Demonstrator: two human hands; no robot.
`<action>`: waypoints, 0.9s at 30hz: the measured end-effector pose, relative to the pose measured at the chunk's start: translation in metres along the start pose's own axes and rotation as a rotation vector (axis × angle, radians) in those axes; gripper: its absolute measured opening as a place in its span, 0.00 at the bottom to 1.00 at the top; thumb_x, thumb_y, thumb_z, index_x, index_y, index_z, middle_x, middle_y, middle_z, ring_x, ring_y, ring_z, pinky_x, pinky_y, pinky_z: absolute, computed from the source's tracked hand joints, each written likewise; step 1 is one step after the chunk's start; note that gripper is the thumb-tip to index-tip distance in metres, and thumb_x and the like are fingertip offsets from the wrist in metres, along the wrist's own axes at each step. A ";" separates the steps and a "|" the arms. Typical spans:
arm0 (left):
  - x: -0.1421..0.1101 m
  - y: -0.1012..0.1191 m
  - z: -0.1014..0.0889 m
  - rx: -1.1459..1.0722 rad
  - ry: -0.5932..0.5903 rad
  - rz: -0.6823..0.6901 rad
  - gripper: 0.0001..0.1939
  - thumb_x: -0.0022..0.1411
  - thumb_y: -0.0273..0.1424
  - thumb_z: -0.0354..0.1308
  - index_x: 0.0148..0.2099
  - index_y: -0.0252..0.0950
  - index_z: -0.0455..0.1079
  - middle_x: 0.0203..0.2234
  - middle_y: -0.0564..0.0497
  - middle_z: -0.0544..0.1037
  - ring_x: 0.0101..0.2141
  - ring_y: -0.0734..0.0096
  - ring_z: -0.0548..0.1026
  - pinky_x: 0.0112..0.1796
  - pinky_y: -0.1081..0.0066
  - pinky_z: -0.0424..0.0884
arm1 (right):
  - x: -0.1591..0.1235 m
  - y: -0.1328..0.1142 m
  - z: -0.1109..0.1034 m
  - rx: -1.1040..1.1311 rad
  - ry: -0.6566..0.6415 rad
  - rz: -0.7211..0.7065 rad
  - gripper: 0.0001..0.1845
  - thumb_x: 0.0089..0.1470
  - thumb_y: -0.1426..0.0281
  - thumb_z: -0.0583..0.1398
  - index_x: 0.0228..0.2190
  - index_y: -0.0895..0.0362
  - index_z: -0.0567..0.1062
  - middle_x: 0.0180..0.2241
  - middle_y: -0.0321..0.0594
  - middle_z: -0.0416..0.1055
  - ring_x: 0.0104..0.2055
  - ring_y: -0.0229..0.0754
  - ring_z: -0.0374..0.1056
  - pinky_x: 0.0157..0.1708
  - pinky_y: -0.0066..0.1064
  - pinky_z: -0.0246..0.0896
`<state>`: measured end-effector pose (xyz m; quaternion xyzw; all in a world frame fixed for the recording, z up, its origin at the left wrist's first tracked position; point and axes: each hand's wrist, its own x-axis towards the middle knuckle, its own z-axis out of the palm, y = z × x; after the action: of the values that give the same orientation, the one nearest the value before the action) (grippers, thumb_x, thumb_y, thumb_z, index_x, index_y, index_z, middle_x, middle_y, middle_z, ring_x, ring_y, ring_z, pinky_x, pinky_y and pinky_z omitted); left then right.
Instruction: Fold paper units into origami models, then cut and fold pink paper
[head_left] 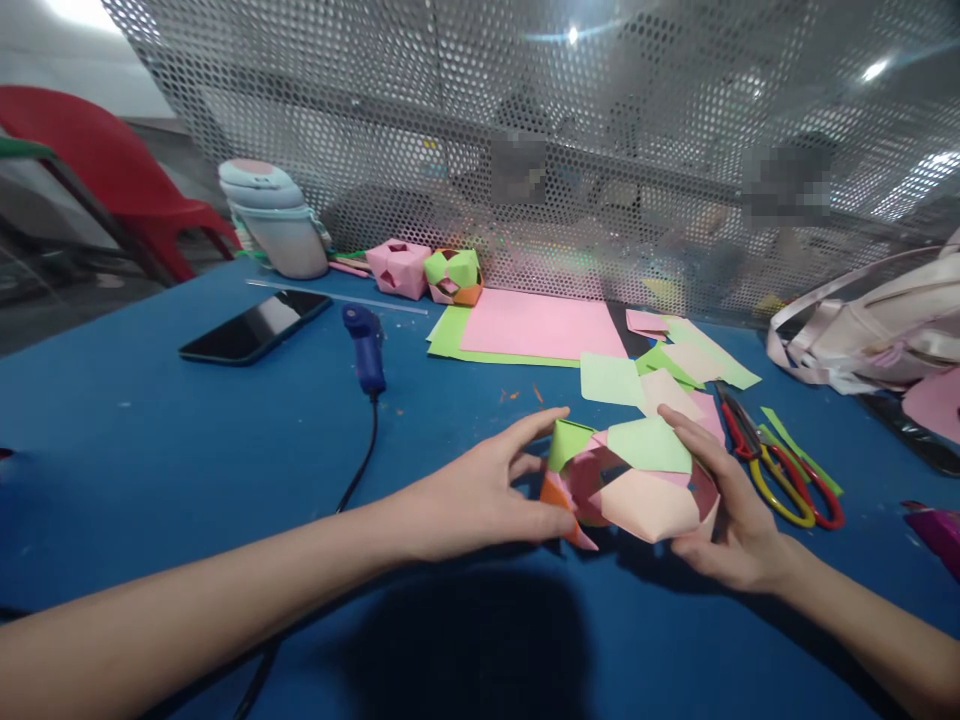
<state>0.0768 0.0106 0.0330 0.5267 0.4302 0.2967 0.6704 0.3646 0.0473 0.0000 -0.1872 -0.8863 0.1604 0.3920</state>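
Note:
A folded paper model (649,500) in pale green, peach, pink, bright green and orange is held just over the blue table, with gaps between its folded pieces. My left hand (487,495) grips its left side, thumb low on the orange part and fingers behind the green corner. Around its right end my right hand (739,520) is closed, fingers over the top and thumb underneath. The model's far side is hidden. Just behind it lie loose paper pieces, among them a pale green sheet (611,378) and a peach one (667,392).
Scissors (780,485) lie right of my right hand. A blue glue gun (366,350) with a black cord and a phone (255,327) are on the left. Behind stand a tumbler (277,225), a pink paper model (399,268), a green-orange one (454,275) and pink sheets (540,322).

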 end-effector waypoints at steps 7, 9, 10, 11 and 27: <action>0.002 -0.011 -0.002 0.061 -0.060 0.031 0.59 0.49 0.23 0.68 0.73 0.55 0.37 0.62 0.38 0.67 0.33 0.69 0.81 0.26 0.77 0.72 | -0.009 0.009 0.000 0.012 -0.007 0.058 0.47 0.56 0.58 0.64 0.68 0.53 0.49 0.69 0.50 0.50 0.69 0.57 0.51 0.66 0.50 0.51; 0.003 -0.014 -0.001 0.079 -0.058 0.046 0.58 0.50 0.23 0.67 0.73 0.56 0.36 0.66 0.37 0.60 0.33 0.69 0.81 0.26 0.77 0.71 | -0.010 0.011 0.001 0.000 -0.009 0.065 0.48 0.55 0.58 0.65 0.69 0.52 0.49 0.69 0.49 0.52 0.69 0.56 0.52 0.66 0.48 0.52; 0.004 -0.015 -0.001 0.091 -0.055 0.055 0.58 0.50 0.23 0.66 0.73 0.56 0.36 0.66 0.37 0.60 0.33 0.69 0.81 0.26 0.77 0.71 | -0.011 0.011 0.002 -0.009 -0.006 0.069 0.48 0.55 0.58 0.65 0.69 0.52 0.48 0.68 0.48 0.52 0.69 0.55 0.53 0.66 0.47 0.52; 0.004 -0.016 -0.001 0.109 -0.049 0.065 0.57 0.51 0.24 0.66 0.72 0.57 0.36 0.66 0.38 0.60 0.33 0.69 0.81 0.26 0.76 0.72 | -0.012 0.012 0.002 -0.015 -0.004 0.075 0.48 0.55 0.59 0.65 0.69 0.51 0.48 0.68 0.48 0.53 0.68 0.55 0.53 0.66 0.46 0.53; 0.009 -0.021 -0.004 0.221 -0.065 0.238 0.53 0.53 0.23 0.66 0.72 0.54 0.42 0.69 0.39 0.53 0.45 0.62 0.79 0.39 0.68 0.78 | -0.007 0.006 0.008 -0.047 -0.093 0.127 0.43 0.59 0.59 0.61 0.68 0.51 0.48 0.68 0.50 0.54 0.68 0.55 0.53 0.64 0.53 0.54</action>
<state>0.0761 0.0141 0.0106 0.6539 0.3728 0.3076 0.5821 0.3637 0.0483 -0.0120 -0.2447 -0.8935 0.1726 0.3347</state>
